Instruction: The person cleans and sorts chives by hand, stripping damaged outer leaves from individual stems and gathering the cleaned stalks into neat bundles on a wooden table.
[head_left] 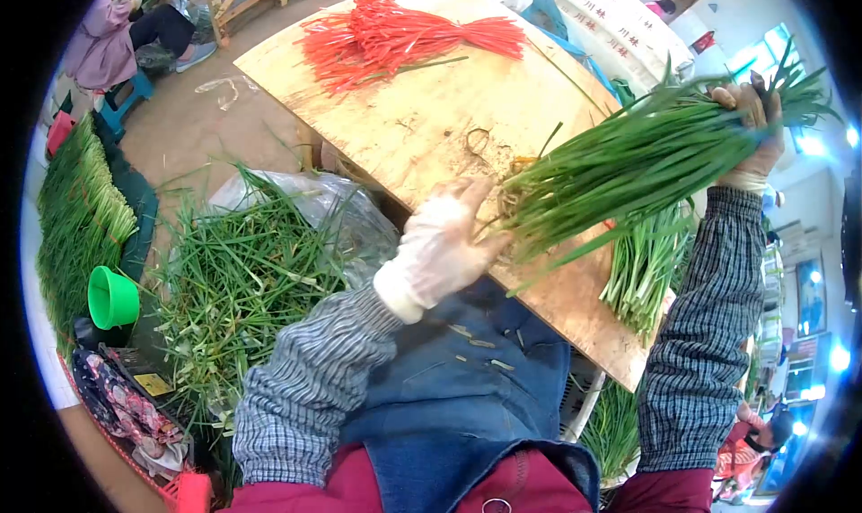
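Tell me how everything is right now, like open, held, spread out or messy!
Right hand: gloved, closed around the big bunch
Left hand: gloved, fingers spread
Big bunch: held up, leaves fanned out
Small bunch: lying down
Red strips: gathered in a pile
Table: dirty, with bits on it
Leaf heap: messy, loose
Green tub: open
Apron: bits on it

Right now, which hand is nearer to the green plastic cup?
Left: the left hand is at the board, right of the cup; the right hand is farther right, gripping the leafy bunch.
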A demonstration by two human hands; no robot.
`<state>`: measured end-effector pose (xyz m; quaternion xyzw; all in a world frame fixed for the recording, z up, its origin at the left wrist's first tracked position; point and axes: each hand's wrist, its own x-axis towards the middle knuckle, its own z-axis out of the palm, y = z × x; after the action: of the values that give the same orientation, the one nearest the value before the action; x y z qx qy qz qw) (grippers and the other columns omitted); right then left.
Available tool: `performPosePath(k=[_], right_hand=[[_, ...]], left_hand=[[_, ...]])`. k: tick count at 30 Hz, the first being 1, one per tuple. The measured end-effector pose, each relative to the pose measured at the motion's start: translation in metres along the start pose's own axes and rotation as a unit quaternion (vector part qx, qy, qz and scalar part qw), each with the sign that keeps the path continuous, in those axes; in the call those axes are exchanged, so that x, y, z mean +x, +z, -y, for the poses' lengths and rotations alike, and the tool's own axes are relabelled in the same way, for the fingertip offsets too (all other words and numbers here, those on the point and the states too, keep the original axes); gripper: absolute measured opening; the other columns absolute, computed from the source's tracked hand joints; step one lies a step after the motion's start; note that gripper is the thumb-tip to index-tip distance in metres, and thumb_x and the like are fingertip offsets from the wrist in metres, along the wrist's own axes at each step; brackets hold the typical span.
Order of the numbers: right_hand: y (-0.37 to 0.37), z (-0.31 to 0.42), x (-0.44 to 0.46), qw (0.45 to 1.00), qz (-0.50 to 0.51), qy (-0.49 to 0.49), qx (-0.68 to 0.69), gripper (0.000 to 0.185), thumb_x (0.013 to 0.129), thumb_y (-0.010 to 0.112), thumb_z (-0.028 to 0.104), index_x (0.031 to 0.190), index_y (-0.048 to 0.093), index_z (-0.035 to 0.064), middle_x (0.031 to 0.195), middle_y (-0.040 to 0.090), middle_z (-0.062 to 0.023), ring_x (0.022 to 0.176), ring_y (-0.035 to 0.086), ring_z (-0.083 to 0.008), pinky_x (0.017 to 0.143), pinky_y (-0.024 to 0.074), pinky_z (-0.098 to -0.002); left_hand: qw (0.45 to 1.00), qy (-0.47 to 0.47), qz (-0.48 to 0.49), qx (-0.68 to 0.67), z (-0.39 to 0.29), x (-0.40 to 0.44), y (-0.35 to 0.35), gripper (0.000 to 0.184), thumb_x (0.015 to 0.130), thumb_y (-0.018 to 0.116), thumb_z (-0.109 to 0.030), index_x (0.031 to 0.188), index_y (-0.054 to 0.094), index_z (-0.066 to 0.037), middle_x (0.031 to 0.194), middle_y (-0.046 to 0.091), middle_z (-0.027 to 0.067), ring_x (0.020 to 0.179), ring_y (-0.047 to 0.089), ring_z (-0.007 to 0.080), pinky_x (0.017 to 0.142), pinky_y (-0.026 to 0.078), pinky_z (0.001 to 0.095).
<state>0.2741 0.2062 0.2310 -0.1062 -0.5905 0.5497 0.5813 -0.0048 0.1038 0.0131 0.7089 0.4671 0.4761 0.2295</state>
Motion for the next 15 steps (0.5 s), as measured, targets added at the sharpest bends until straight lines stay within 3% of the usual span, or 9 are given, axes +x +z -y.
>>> performPosePath(k=[2,3,6,7,10,11,14,15], right_hand=[[0.007,0.002,-0.005,1.0,0.011,0.003,-0.022,0.029,0.088,0.046,0.017,0.107,0.05,-0.0049,0.058,0.032,0.0061,0.057,0.036,-0.0062,0.07,0.0339,-0.028],[0.003,0.003,-0.007,0.996,0.078,0.035,0.039,0.033,0.087,0.049,0.019,0.111,0.047,-0.0038,0.061,0.031,0.006,0.061,0.038,-0.0069,0.075,0.0345,-0.0288],[-0.006,0.015,-0.014,0.994,0.051,0.045,-0.081,0.036,0.083,0.053,0.02,0.11,0.047,-0.0035,0.063,0.032,0.0046,0.067,0.039,-0.0092,0.083,0.0346,-0.0319],[-0.011,0.021,-0.017,0.993,0.058,0.07,-0.073,0.038,0.08,0.057,0.02,0.108,0.047,-0.004,0.071,0.04,0.0011,0.078,0.043,-0.0142,0.092,0.033,-0.0379],[-0.017,0.026,-0.022,0.969,-0.092,0.055,-0.224,0.05,0.08,0.056,0.018,0.12,0.038,-0.0059,0.081,0.047,-0.0034,0.086,0.046,-0.0149,0.098,0.0327,-0.0393],[-0.036,0.031,-0.022,0.972,-0.078,0.066,-0.209,0.058,0.081,0.055,0.017,0.127,0.03,-0.0079,0.087,0.048,-0.0076,0.09,0.047,-0.0181,0.097,0.0345,-0.038],[-0.059,0.032,-0.027,0.98,-0.104,0.064,-0.159,0.058,0.082,0.053,0.014,0.129,0.027,-0.0091,0.088,0.048,-0.0076,0.089,0.048,-0.0182,0.096,0.035,-0.0353],[-0.046,0.025,-0.03,0.956,-0.201,0.023,-0.213,0.054,0.083,0.051,0.011,0.127,0.029,-0.0095,0.08,0.046,-0.0046,0.081,0.048,-0.0155,0.093,0.0365,-0.0348]], left_hand=[[1.0,0.004,0.004,-0.026,0.005,0.01,0.023,0.051,0.072,0.067,-0.021,0.115,0.05,-0.001,0.105,0.055,0.0216,0.099,0.051,0.0355,0.085,0.041,0.0394],[0.999,0.005,0.007,-0.038,0.005,0.013,0.028,0.051,0.072,0.067,-0.02,0.115,0.05,0.0,0.103,0.056,0.0211,0.097,0.052,0.0354,0.083,0.041,0.0398],[0.987,-0.078,0.117,-0.076,0.007,0.016,0.033,0.046,0.072,0.065,-0.016,0.114,0.051,-0.002,0.097,0.059,0.0183,0.092,0.053,0.0345,0.078,0.043,0.0401],[0.993,-0.043,0.089,-0.072,0.012,0.014,0.04,0.038,0.073,0.062,-0.012,0.109,0.056,-0.006,0.094,0.061,0.0145,0.088,0.055,0.0324,0.073,0.045,0.0392],[0.992,0.122,0.017,-0.02,0.018,0.011,0.046,0.032,0.072,0.061,-0.01,0.104,0.06,-0.008,0.096,0.061,0.0127,0.086,0.055,0.0312,0.071,0.045,0.038],[0.991,0.126,0.035,-0.021,0.013,0.007,0.049,0.029,0.071,0.061,-0.01,0.1,0.062,-0.009,0.098,0.06,0.0111,0.087,0.055,0.0296,0.075,0.044,0.0379],[0.968,0.169,0.164,0.09,-0.007,-0.003,0.047,0.025,0.071,0.06,-0.01,0.096,0.063,-0.009,0.1,0.059,0.0087,0.091,0.054,0.0272,0.082,0.04,0.0383],[0.973,0.187,0.128,0.043,-0.006,-0.003,0.049,0.024,0.071,0.059,-0.008,0.095,0.063,-0.007,0.095,0.06,0.0105,0.089,0.055,0.0281,0.079,0.043,0.0376]])
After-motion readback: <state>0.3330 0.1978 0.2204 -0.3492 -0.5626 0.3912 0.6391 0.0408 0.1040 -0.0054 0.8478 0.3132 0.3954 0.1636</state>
